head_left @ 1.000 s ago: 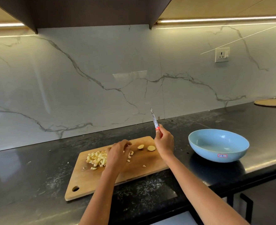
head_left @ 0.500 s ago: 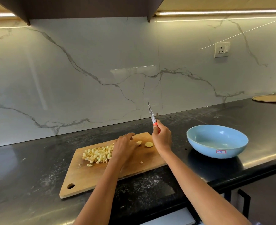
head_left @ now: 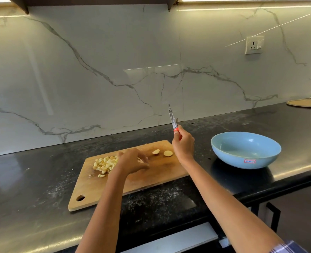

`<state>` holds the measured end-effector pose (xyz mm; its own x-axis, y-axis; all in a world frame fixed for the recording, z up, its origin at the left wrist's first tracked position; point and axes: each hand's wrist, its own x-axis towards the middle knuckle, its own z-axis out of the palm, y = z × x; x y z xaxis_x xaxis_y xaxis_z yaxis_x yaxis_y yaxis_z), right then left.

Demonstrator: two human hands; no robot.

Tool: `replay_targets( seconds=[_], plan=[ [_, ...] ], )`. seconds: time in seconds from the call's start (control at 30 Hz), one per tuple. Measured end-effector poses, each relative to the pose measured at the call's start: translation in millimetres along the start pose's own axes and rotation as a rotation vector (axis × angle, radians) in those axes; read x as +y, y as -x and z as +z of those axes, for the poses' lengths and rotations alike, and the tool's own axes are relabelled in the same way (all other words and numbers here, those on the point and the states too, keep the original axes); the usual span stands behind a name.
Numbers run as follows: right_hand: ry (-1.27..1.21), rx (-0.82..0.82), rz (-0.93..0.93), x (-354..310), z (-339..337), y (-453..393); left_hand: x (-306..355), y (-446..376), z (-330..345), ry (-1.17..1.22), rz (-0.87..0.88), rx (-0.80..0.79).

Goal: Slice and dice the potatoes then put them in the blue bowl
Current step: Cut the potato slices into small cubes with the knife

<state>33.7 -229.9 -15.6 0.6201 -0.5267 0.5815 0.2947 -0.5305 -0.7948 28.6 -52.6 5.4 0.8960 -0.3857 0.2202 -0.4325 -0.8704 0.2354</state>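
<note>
Potato work is in a pause between cuts. Over the last second our left hand (head_left: 132, 161) has slid from the near side of the heap of pale yellow diced potato cubes (head_left: 105, 164) to its right edge, fingers loosely curved over stray bits; we cannot tell whether it pinches any or only rakes them. Our right hand (head_left: 183, 145) has kept its raised pose, fist wrapped round the handle of the small red-handled knife (head_left: 173, 117), blade pointing up and away, off the board. The heap has tightened on its right side, so we judge this as tidying of finished dice before the next cut.

Two uncut pieces remain: small rounded potato end slices with tan skin (head_left: 162, 152), lying flat and apart from each other on the far right of the rectangular wooden cutting board (head_left: 151, 178), just left of the knife hand. The smooth, glossy round blue bowl (head_left: 246, 149) stands to the right on the speckled black stone counter (head_left: 32, 189), well apart from the heap, with no potato visible in it. The board's grain is matte, with a hanging hole at its near left corner. The cubes look moist and irregular, likely to stick to fingers and blade.
</note>
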Motion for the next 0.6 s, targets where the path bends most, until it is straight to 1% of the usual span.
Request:
replay_targets(
  seconds=[0.03,0.07,0.13,0.23,0.3,0.33,0.4,0.5,0.53,0.6],
  plan=[
    [-0.003,0.001,0.005,0.5,0.1,0.0,-2.7,0.1,0.4,-0.108,-0.077,0.093],
    [-0.005,0.004,0.01,0.2,-0.2,-0.3,-4.5,-1.3,1.5,-0.138,-0.139,0.175],
    [-0.005,0.004,0.015,0.3,-0.4,-0.3,-4.0,-3.5,3.7,-0.048,-0.193,0.313],
    [-0.009,-0.002,0.015,-0.5,-2.0,0.2,4.0,-7.3,7.6,0.063,-0.167,0.446],
    [-0.003,-0.003,0.011,-0.2,-2.1,0.5,11.4,-11.9,13.2,0.126,-0.108,0.498],
    [-0.003,0.001,0.012,-0.5,-1.7,0.4,15.2,-15.5,17.1,0.15,-0.07,0.495],
    [-0.005,0.002,0.015,-0.2,-0.4,-0.4,22.6,-23.5,24.3,0.115,-0.023,0.398],
    [0.005,-0.007,0.012,0.3,-0.3,0.2,26.0,-39.9,34.6,-0.172,-0.054,0.142],
    [0.009,-0.01,0.011,-0.1,-0.5,0.5,26.1,-43.6,36.1,-0.234,-0.056,0.094],
    [0.017,-0.013,0.007,-0.3,-1.0,0.4,25.4,-50.1,38.4,-0.234,-0.051,0.069]
  ],
)
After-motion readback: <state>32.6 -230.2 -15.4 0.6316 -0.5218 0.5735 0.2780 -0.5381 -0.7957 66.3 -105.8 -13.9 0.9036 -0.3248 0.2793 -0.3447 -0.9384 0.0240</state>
